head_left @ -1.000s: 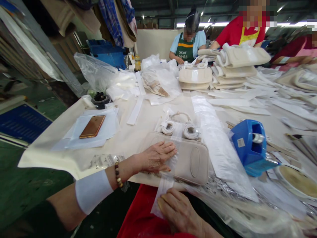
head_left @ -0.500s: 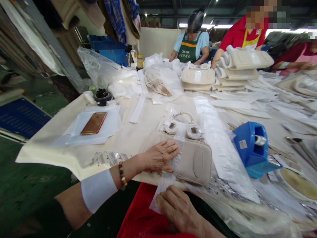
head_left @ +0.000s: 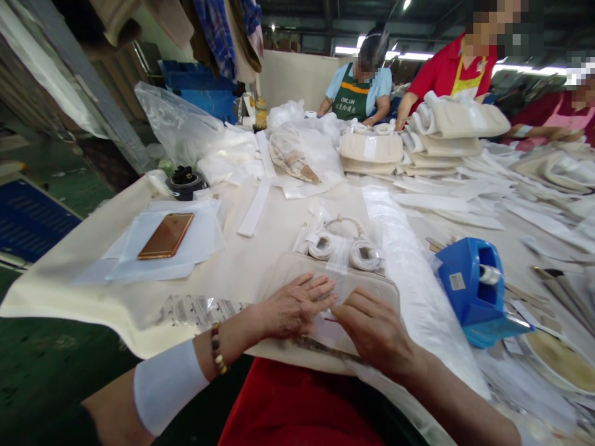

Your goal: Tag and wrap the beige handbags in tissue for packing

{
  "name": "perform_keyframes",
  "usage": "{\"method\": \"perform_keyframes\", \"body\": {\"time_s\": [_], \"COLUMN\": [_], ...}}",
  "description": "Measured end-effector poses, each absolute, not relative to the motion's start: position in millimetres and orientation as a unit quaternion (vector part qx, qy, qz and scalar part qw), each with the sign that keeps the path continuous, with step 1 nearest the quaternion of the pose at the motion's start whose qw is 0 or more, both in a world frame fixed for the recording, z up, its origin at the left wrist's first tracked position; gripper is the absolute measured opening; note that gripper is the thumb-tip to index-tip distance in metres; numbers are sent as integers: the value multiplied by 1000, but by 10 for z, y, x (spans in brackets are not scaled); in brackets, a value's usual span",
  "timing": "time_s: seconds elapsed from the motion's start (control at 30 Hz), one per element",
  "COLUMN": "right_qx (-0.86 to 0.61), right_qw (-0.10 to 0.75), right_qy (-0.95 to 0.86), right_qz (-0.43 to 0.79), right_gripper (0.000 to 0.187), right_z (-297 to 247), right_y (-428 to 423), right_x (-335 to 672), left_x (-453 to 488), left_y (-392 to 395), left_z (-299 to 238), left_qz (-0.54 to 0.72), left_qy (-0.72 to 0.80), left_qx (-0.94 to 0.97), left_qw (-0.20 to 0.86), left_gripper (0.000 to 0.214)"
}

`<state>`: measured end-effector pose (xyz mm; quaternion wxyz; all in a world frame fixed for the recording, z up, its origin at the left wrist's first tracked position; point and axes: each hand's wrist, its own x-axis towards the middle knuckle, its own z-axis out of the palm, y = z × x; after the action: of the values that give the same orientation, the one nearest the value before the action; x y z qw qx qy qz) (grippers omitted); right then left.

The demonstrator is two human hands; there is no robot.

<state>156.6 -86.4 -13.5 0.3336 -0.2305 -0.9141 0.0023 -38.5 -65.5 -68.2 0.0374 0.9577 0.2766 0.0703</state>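
A beige handbag (head_left: 372, 286) lies flat at the near edge of the table, its wrapped handles (head_left: 341, 244) pointing away from me. A clear plastic strip (head_left: 339, 272) runs across its middle. My left hand (head_left: 292, 305) lies flat on the bag's left half, fingers stretched out over the strip. My right hand (head_left: 376, 331) rests on the bag beside it, fingers extended and pressing the strip down, fingertips almost meeting the left hand's.
A blue tape dispenser (head_left: 474, 291) stands right of the bag. A gold phone (head_left: 166, 235) lies on white sheets at left. A black tape roll (head_left: 186, 181), plastic bags and stacked beige bags (head_left: 455, 133) sit farther back. Other people work across the table.
My right hand has come up from below the table edge, where it held the strip's lower end, onto the bag's top. The left hand has stayed flat on the bag.
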Motion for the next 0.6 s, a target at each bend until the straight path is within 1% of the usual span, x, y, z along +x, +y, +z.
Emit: {"method": "perform_keyframes", "body": {"time_s": [0.1,0.23,0.33,0.4,0.5,0.6], "right_qx": [-261,-292,-330,-345,-350,-339], "right_qw": [338,335,312,306,312,326], "right_qy": [-904,-892,-881,-873,-860,-850], "right_qz": [31,88,136,160,199,238], "right_gripper": [30,35,39,40,36,29], "right_z": [-250,-426,-516,-546,-559,-564], "right_y": [-583,-383,-328,-316,-318,-333], "right_x": [1611,1631,1646,1663,1698,1732], "left_x": [-385,-386,-395,-406,-427,-444], "left_y": [-652,-665,-673,-670,-654,-640], "left_z": [-664,-625,-615,-613,-620,-647], "left_qz": [78,83,96,99,106,111], "left_qy": [271,269,262,259,260,259], "left_qx": [958,958,958,957,953,952], "left_qw": [43,54,68,86,113,120], "left_gripper": [41,27,18,14,12,18]}}
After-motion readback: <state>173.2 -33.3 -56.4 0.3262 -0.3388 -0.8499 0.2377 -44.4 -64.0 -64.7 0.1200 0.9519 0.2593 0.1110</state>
